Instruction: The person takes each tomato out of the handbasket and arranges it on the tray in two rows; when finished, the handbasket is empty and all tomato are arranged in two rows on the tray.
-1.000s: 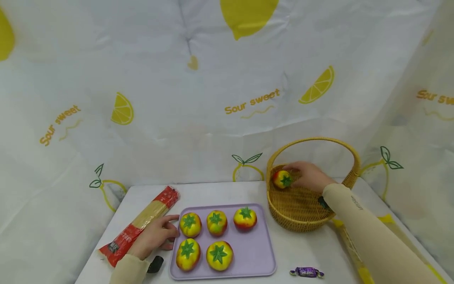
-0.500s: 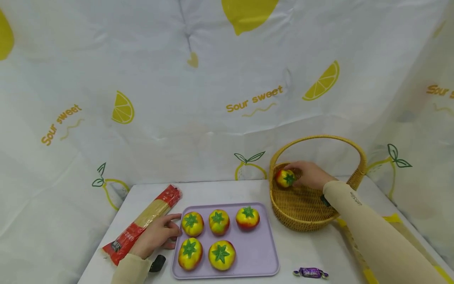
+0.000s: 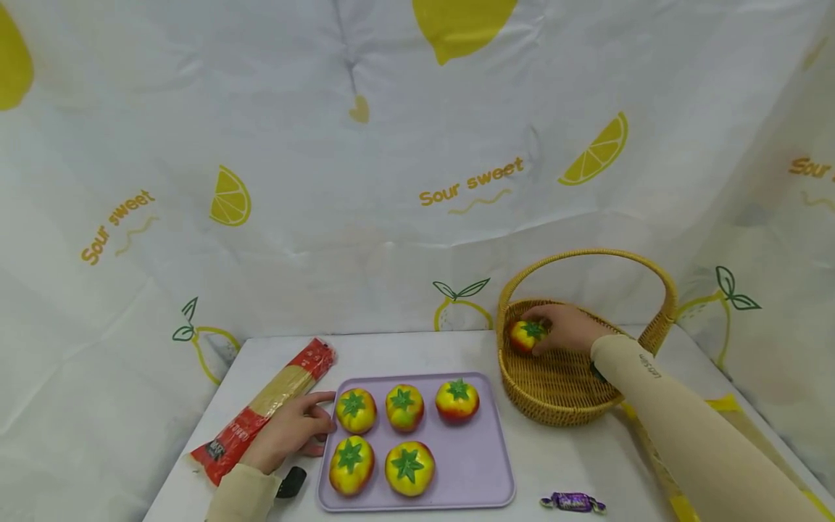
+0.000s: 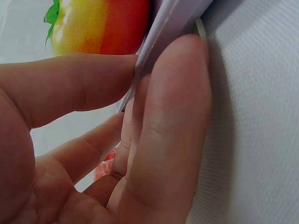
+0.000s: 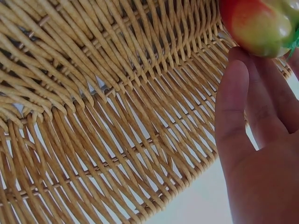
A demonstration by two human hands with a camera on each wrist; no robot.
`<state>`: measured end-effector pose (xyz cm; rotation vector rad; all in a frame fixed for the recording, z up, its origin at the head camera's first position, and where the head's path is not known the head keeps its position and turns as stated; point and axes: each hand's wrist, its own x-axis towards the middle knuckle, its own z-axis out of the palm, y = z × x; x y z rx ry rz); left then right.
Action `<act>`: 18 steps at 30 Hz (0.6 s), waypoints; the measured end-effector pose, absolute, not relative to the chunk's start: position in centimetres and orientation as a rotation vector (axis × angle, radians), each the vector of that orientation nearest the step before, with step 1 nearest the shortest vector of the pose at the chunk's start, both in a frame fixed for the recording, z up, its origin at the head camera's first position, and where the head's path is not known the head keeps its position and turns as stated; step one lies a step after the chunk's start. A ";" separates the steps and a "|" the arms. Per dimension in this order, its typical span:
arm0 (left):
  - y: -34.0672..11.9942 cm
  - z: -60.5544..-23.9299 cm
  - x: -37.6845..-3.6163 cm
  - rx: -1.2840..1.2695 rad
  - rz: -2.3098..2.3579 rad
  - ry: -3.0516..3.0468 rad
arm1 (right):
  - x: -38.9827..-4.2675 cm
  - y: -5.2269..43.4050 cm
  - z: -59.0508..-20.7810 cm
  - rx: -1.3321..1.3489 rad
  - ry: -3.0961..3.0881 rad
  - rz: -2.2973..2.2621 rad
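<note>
My right hand (image 3: pixel 562 328) reaches into the wicker basket (image 3: pixel 554 415) and grips a red-yellow tomato (image 3: pixel 525 336) with a green stalk, low against the basket's far left wall. The right wrist view shows my fingers (image 5: pixel 236 112) under the tomato (image 5: pixel 261 25), over the basket's weave (image 5: pixel 117 121). My left hand (image 3: pixel 293 429) lies on the table with fairly straight fingers against the left rim of the purple tray (image 3: pixel 472 467). In the left wrist view my fingers (image 4: pixel 173 121) touch the tray rim (image 4: pixel 175 18) beside a tomato (image 4: pixel 100 23). Several tomatoes (image 3: pixel 403 407) lie on the tray.
A red spaghetti pack (image 3: pixel 267 409) lies left of the tray, partly under my left hand. A purple wrapped candy (image 3: pixel 572 502) lies near the table's front edge. A small black thing (image 3: pixel 290 482) sits at my left wrist. A lemon-print cloth (image 3: pixel 391 181) backs the table.
My right hand has lowered the tomato a little deeper into the basket. My left hand stays at the tray's rim.
</note>
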<state>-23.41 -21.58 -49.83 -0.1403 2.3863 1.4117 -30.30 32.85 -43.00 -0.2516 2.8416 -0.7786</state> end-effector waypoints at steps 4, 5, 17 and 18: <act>-21.5 -49.7 -23.2 -0.139 1.405 2.387 | -30.0 32.7 -42.9 -0.250 2.840 -0.771; -21.5 -49.7 -23.2 -0.142 1.404 2.388 | -29.9 32.6 -42.8 -0.260 2.844 -0.764; -21.6 -49.8 -23.3 -0.129 1.408 2.378 | -27.9 32.2 -40.4 -0.275 2.897 -0.685; -21.6 -49.8 -23.3 -0.129 1.410 2.378 | -27.7 32.1 -40.1 -0.287 2.905 -0.683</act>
